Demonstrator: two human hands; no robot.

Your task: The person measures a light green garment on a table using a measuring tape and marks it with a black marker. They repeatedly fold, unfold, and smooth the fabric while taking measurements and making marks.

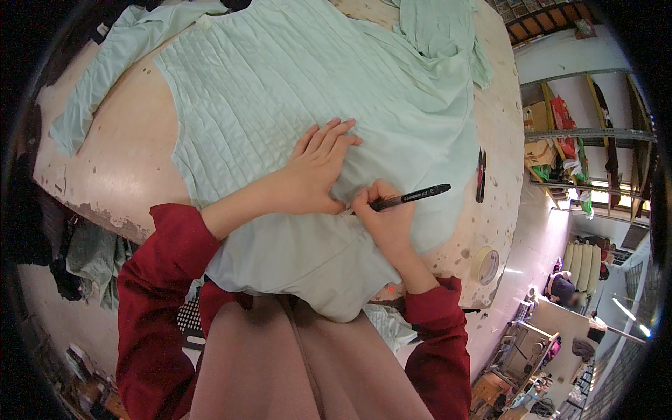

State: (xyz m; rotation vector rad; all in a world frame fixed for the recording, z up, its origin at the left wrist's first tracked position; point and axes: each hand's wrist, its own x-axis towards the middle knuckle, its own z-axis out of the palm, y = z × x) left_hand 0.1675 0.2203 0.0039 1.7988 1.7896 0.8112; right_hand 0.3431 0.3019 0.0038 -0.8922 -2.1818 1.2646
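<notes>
A pale mint pleated garment (259, 77) lies spread on the worktable (119, 140). My left hand (316, 171) rests palm-down on it with fingers extended, its thumb beside my right hand. My right hand (385, 224) grips a black pen (434, 190) low on the fabric; the pen's tip is too small to make out clearly among the fingers. To the right of the cloth lie another slim dark pen or tool (481, 175) and a roll of pale yellow tape (484, 265).
A long mint strip of cloth (77, 119) lies at upper left. Dark clothing (52, 259) hangs below the left edge. At right stand metal shelves (588, 133) with bags, and farther back a person in dark clothing (561, 287) is near another table (546, 322).
</notes>
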